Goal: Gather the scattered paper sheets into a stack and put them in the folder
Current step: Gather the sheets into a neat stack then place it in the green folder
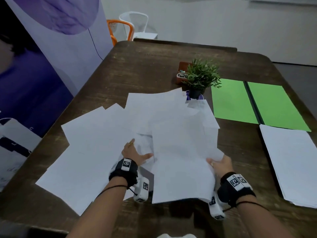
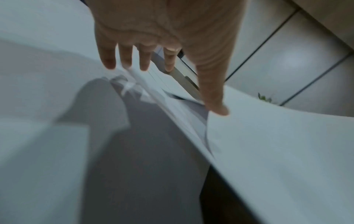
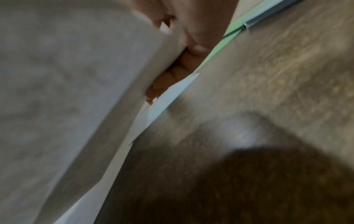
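While the right hand [image 1: 221, 164] grips a loose bundle of paper sheets [image 1: 181, 152] mid-counter, the left hand [image 1: 135, 154] rests flat, fingers straight, on sheets fanned toward the counter's left edge. Gathering looks about half done; the green folder [image 1: 253, 103] lies unfilled near the right edge, beside a neat stack [image 1: 291, 162].

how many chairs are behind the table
2. An orange chair stands past the table's far left corner, and a white chair is right beside it, on its right. Others may be hidden outside the head view.
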Motion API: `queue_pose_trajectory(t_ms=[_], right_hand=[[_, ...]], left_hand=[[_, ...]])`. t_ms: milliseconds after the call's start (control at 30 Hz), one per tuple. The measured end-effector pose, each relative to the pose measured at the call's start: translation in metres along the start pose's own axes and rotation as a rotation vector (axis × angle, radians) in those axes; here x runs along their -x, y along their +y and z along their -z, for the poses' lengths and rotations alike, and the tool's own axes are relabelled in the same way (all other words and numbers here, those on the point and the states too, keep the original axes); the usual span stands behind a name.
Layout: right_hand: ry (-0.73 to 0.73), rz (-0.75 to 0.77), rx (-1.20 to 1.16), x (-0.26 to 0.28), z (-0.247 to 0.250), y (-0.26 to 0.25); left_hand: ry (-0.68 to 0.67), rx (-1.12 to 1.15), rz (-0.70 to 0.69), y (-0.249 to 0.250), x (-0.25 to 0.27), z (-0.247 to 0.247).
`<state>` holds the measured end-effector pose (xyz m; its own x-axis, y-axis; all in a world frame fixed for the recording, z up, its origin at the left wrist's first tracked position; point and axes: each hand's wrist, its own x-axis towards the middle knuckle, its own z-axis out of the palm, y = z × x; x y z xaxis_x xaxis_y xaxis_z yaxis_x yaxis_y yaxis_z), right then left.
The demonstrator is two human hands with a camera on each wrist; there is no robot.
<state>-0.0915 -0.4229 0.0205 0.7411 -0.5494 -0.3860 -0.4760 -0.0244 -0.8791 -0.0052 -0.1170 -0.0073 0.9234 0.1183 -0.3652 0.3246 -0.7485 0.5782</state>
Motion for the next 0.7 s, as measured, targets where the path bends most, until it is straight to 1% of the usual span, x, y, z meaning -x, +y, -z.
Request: queue_pose_trajectory(t_ms=[67,133,167,200,300,333,367,400,467,500,567,600,633,667,700], right_hand=[[-0.008,0.035,-0.065,0.006,0.010,-0.017],[0.018,0.076,-0.130,0.012,0.019,-0.034],[0.030,0.096,-0.148,0.013,0.023,-0.040],[0.037,0.118,-0.159,0.011,0.027,-0.042],[0.052,0.137,-0.188,0.007,0.038,-0.036],[0.057,0.122,-0.199,0.005,0.040,-0.032],[0.055,0.095,-0.216,0.003,0.041,-0.026],[0.051,0.053,-0.243,0.001,0.040,-0.019],[0.045,-0.042,-0.287,-0.005,0.033,-0.003],[0.040,-0.078,-0.308,-0.007,0.029,0.003],[0.020,-0.132,-0.291,-0.011,0.021,0.012],[-0.003,-0.134,-0.237,-0.011,0.018,0.014],[-0.028,-0.110,-0.156,-0.014,0.016,0.017],[-0.066,-0.082,-0.052,-0.013,0.014,0.017],[-0.100,-0.051,0.038,-0.015,0.013,0.019]], left_hand=[[-0.058,0.207,0.034,0.009,-0.010,0.008],[-0.130,0.326,0.036,0.020,-0.013,0.011],[-0.120,0.391,0.011,0.026,-0.012,0.011],[-0.070,0.473,-0.011,0.030,-0.012,0.010],[0.148,0.786,-0.058,0.038,-0.006,0.007],[0.169,0.907,-0.037,0.038,-0.004,0.005],[0.136,1.034,0.009,0.038,-0.001,0.000],[0.060,1.128,0.072,0.036,0.000,-0.009],[-0.087,1.163,0.157,0.030,0.005,-0.031],[-0.135,1.169,0.161,0.028,0.008,-0.040],[-0.250,1.183,0.116,0.030,0.017,-0.047],[-0.284,1.186,0.090,0.032,0.017,-0.046],[-0.283,1.186,0.077,0.034,0.016,-0.045],[-0.253,1.171,0.080,0.037,0.012,-0.041],[-0.193,1.106,0.096,0.037,0.006,-0.038]])
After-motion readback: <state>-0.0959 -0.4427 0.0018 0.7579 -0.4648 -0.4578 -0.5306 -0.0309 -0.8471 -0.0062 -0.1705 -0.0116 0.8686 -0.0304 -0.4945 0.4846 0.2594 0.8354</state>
